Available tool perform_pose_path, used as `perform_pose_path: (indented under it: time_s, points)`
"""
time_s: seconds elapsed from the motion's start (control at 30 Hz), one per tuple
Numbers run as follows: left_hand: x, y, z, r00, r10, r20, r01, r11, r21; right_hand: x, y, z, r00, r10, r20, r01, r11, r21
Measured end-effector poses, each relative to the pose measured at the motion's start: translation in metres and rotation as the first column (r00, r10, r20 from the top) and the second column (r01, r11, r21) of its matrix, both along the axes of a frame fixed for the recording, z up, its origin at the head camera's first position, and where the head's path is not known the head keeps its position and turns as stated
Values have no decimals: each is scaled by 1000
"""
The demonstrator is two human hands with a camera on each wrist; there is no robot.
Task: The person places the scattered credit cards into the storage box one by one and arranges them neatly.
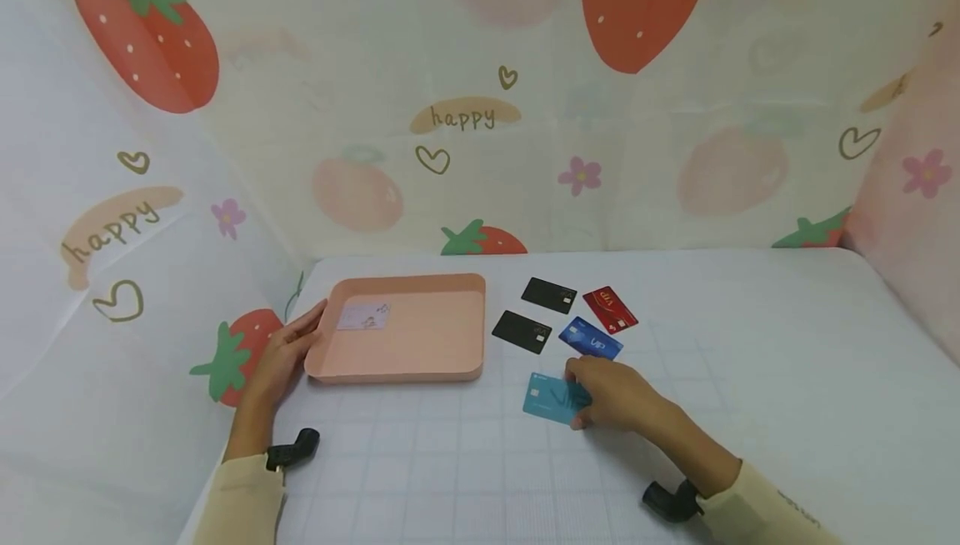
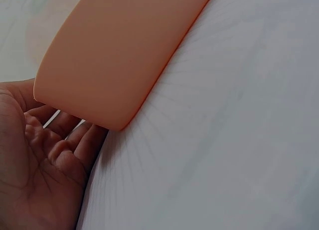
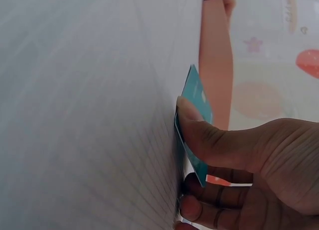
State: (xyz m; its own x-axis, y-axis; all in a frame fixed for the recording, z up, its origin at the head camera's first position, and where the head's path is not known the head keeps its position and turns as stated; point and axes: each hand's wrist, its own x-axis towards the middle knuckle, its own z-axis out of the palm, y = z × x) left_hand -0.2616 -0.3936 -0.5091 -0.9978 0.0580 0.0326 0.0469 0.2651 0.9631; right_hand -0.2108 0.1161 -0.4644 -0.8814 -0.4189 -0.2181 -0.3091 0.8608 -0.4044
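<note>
My right hand (image 1: pixel 618 395) pinches a teal bank card (image 1: pixel 546 397) by its right end, in front of the other cards. In the right wrist view the thumb (image 3: pixel 202 133) lies across the teal card, which tilts close over the white table. My left hand (image 1: pixel 283 357) rests against the left side of a shallow pink tray (image 1: pixel 408 377), fingers reaching along its wall. In the left wrist view the fingers (image 2: pixel 65 124) pass partly behind the tray's corner. Inside the tray, at upper left, lies a pale lilac card (image 1: pixel 363 317) with a small picture.
Right of the tray lie two black cards (image 1: pixel 549 295), a red VIP card (image 1: pixel 611 310) and a blue VIP card (image 1: pixel 591 338). The blue card is just beyond my right hand. A strawberry-print curtain (image 1: pixel 637 137) stands behind the table and along both sides.
</note>
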Motion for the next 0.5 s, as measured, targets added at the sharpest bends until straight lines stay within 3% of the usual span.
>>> perform_pose_path:
  time_s: [0.3,0.4,0.5]
  points:
    - [-1,1,-1,1000,-2,-3,2,1000,17,-1,0,-3,999,35,15,-34,995,-93]
    - [-1,1,-1,1000,-5,-3,5,1000,11,-4,1,-5,997,74,17,-69,980,-185]
    - [-2,0,-1,1000,-10,-4,10,1000,17,-8,4,-5,990,135,39,-118,949,-294]
